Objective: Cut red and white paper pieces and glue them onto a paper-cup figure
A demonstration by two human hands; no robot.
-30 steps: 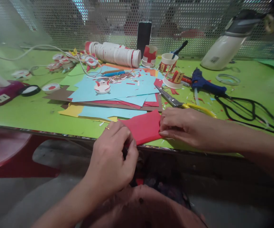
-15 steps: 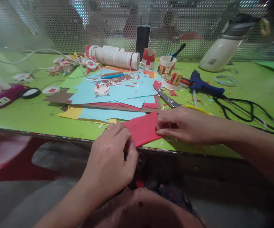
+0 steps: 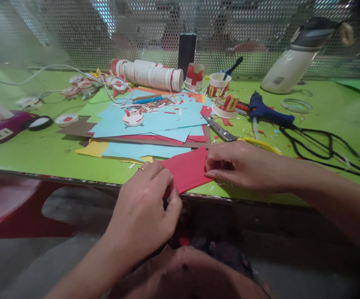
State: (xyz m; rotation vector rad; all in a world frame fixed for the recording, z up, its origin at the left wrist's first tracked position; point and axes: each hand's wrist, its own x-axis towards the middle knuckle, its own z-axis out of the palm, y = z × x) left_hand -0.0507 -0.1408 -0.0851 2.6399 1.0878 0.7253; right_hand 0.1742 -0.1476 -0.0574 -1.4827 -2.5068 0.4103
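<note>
A piece of red paper (image 3: 188, 169), apparently folded, lies at the near edge of the green table (image 3: 105, 169). My left hand (image 3: 150, 199) is closed on its left end, thumb and fingers pinching the near corner. On the right end, my right hand (image 3: 230, 164) grips the paper between thumb and curled fingers. Just beyond my right hand are scissors (image 3: 222, 129) with yellow handles, partly hidden by the hand. Behind the red paper sits a stack of coloured sheets, with a light blue sheet (image 3: 111, 126) on top bearing paper scraps and a small white paper disc piece (image 3: 134, 118).
A blue glue gun (image 3: 270, 112) with a black cord (image 3: 326, 143) lies at the right, near a white bottle (image 3: 292, 62). Paper cups (image 3: 219, 86), a long stack of white cups (image 3: 150, 75) and a phone (image 3: 186, 54) stand behind. A purple power strip (image 3: 5, 126) is at left.
Almost nothing differs. Both hands keep their hold on the red paper in the same place, and the view has shifted very slightly.
</note>
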